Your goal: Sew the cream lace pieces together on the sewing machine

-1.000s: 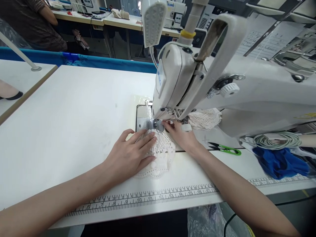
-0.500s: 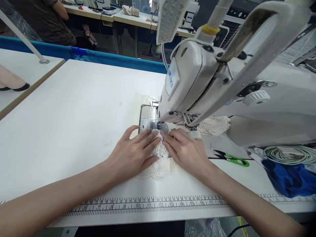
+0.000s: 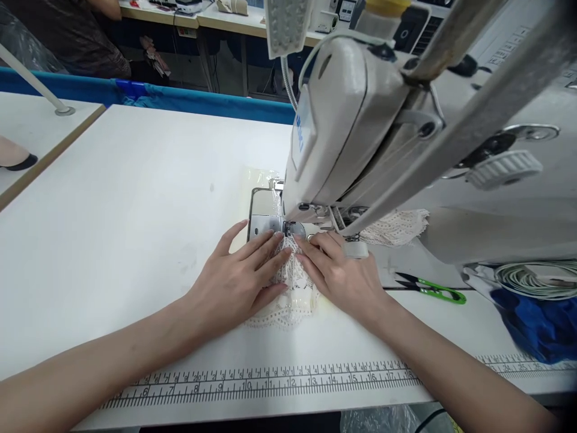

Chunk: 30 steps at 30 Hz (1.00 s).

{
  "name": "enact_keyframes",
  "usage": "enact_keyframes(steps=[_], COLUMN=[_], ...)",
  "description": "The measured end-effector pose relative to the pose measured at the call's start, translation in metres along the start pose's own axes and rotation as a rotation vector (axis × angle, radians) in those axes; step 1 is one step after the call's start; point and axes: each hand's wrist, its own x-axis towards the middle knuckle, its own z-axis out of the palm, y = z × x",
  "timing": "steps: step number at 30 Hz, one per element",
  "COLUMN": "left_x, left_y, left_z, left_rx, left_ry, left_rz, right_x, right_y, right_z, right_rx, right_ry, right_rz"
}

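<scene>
A piece of cream lace trim (image 3: 295, 281) lies under the presser foot (image 3: 287, 228) of a white sewing machine (image 3: 336, 114), its scalloped edge fanned toward me. My left hand (image 3: 243, 273) rests flat over the left side of the lace, fingers stretched and spread, the fingertips close to the foot. From the right, my right hand (image 3: 345, 270) has its fingers bent and drawn together on the lace edge, thumb near the index finger. The fingers cover parts of the lace, and the needle's tip is too small to make out.
Green-handled thread snips (image 3: 433, 290) lie right of my right hand. Behind it is more cream lace (image 3: 394, 228). Coiled pale cord (image 3: 536, 279) and blue cloth (image 3: 527, 322) sit at the far right. A printed ruler (image 3: 270, 382) runs along the front edge. Another person (image 3: 67, 42) is beyond the table.
The view has shifted slightly, with the machine head looming larger. Both hands keep nearly the same place on the lace; the left fingers sit a little closer to the foot.
</scene>
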Motion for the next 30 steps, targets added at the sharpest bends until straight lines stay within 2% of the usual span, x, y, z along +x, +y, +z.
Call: enact_keyframes(steps=[16, 30], left_x=[-0.0004, -0.0010], left_y=[0.0010, -0.0018], left_z=[0.0002, 0.0012], left_rx=[-0.008, -0.006], left_ry=[0.001, -0.019], left_rz=[-0.009, -0.023], right_x=[-0.0008, 0.0006], right_y=[0.0023, 0.0023], right_z=[0.0037, 0.0025], right_rx=[-0.002, -0.049], right_ry=[0.090, 0.038], right_rz=[-0.023, -0.014])
